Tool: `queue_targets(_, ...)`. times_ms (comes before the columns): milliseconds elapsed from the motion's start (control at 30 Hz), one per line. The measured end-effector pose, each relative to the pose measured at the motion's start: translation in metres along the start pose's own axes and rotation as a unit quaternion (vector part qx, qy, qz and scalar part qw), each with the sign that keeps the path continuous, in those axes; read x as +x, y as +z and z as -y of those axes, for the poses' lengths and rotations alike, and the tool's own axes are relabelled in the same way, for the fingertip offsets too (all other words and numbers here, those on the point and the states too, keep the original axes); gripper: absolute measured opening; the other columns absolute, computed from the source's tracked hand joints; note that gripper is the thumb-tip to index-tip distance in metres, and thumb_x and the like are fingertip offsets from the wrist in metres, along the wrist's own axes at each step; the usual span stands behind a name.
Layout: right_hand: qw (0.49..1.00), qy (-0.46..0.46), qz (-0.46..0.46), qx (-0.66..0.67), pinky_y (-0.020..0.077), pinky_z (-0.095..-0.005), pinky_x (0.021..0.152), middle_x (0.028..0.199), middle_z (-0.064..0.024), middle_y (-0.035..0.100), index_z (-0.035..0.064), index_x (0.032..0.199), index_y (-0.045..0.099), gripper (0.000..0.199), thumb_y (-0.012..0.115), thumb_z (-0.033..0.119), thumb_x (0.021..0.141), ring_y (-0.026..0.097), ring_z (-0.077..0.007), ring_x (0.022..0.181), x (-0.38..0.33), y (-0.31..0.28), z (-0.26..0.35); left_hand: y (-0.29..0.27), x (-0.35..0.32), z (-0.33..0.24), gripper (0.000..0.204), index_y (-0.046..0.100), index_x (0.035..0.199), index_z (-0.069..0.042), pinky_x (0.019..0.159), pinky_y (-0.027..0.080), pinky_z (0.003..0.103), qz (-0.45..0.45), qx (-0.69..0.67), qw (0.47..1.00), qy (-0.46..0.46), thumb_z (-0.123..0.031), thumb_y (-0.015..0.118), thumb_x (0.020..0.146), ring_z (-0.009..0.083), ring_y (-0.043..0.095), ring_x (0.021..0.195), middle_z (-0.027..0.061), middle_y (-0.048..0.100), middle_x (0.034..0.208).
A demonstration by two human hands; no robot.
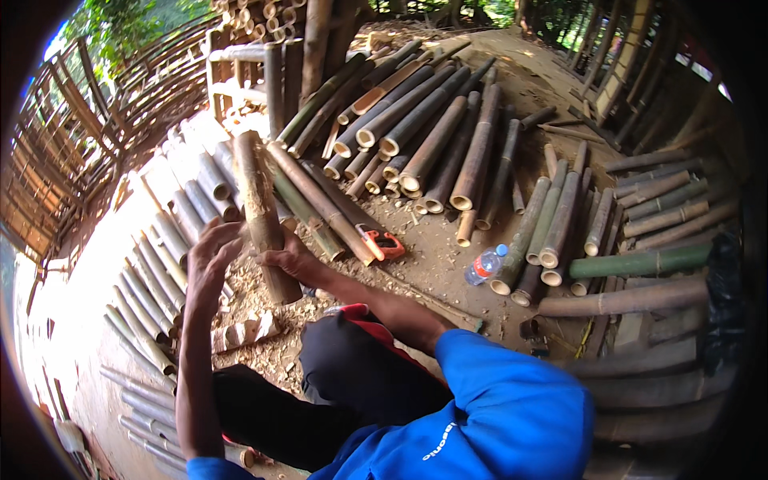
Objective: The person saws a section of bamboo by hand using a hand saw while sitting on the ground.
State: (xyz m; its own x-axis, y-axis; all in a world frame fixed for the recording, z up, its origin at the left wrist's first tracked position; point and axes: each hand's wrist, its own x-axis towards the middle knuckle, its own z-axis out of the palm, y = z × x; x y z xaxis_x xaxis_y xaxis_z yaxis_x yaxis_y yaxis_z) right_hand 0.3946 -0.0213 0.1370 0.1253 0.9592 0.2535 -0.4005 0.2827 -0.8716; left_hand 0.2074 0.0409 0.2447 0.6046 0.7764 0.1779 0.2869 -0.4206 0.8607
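A thick length of bamboo [262, 192], its surface rough and partly pale where scraped, stands tilted in front of me. My right hand [293, 260] is closed round its lower part, thumb across the front. Beside the same piece, my left hand [213, 254] has its fingers apart and reaching to its left side; whether they press on it is hard to tell. Below my hands a short pale chopped log [244, 332] lies among wood chips [280, 356]. Right of the held piece, a saw's orange handle [387, 246] rests by the bamboo lengths.
Cut bamboo poles [428, 108] are heaped ahead. A row of bamboo tubes [148, 280] lies at my left, and more poles [636, 300] are stacked at my right. A plastic bottle [485, 266] with a blue cap lies on the ground. A bamboo fence [76, 132] stands far left.
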Motion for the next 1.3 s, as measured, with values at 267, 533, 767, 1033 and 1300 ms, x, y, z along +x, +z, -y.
queue_targets(267,0.928,0.047,0.026,-0.369,0.0538,-0.0468,0.098,0.134,-0.0306,0.060,-0.0037,0.158,0.020,0.114,0.084,0.042,0.075,0.066,-0.0354,0.114,-0.027,0.014,0.093,-0.021,-0.050,-0.002,0.055,0.049,0.151,-0.012,0.110,0.046,0.047,-0.141,-0.304,0.942,-0.011,-0.039,0.058,0.104,0.0273,0.050,0.137,0.0151,0.053,0.149)
queue_targets(533,0.526,-0.115,0.253,-0.803,0.0191,-0.0691,0.122,0.158,-0.0322,0.035,0.0063,0.160,0.025,0.098,0.076,0.038,0.083,0.034,-0.0439,0.149,0.004,0.074,0.176,0.006,-0.008,0.066,0.053,0.054,0.140,0.002,0.114,0.042,0.052,0.057,-0.538,0.835,0.097,-0.039,0.041,0.110,0.0322,0.054,0.134,0.0179,0.061,0.140)
queue_targets(767,0.636,-0.051,0.200,-0.743,0.0480,-0.0563,0.099,0.105,-0.0214,0.072,-0.0030,0.138,0.044,0.090,0.085,0.048,0.076,0.067,-0.0324,0.111,-0.032,0.028,0.177,0.031,-0.013,0.040,0.047,0.054,0.138,0.001,0.118,0.037,0.051,0.218,-0.595,0.769,0.087,-0.035,0.048,0.109,0.0338,0.051,0.135,0.0178,0.061,0.136)
queue_targets(1033,0.887,0.121,0.185,-0.406,0.0565,-0.0375,0.091,0.122,-0.0155,0.071,-0.0012,0.134,0.058,0.082,0.085,0.055,0.080,0.069,-0.0251,0.107,-0.067,-0.011,0.225,0.053,-0.009,0.040,0.058,0.041,0.153,-0.010,0.118,0.036,0.054,0.143,-0.495,0.854,0.076,-0.044,0.051,0.108,0.0307,0.047,0.140,0.0138,0.049,0.152)
queue_targets(1300,0.881,0.168,0.236,-0.373,0.0568,-0.0374,0.092,0.113,-0.0209,0.072,-0.0053,0.137,0.054,0.092,0.093,0.042,0.068,0.071,-0.0288,0.103,-0.009,-0.034,0.157,0.125,-0.031,-0.004,0.073,0.041,0.154,-0.007,0.115,0.041,0.045,-0.016,-0.578,0.812,-0.081,-0.045,0.067,0.097,0.0256,0.053,0.134,0.0112,0.055,0.146)
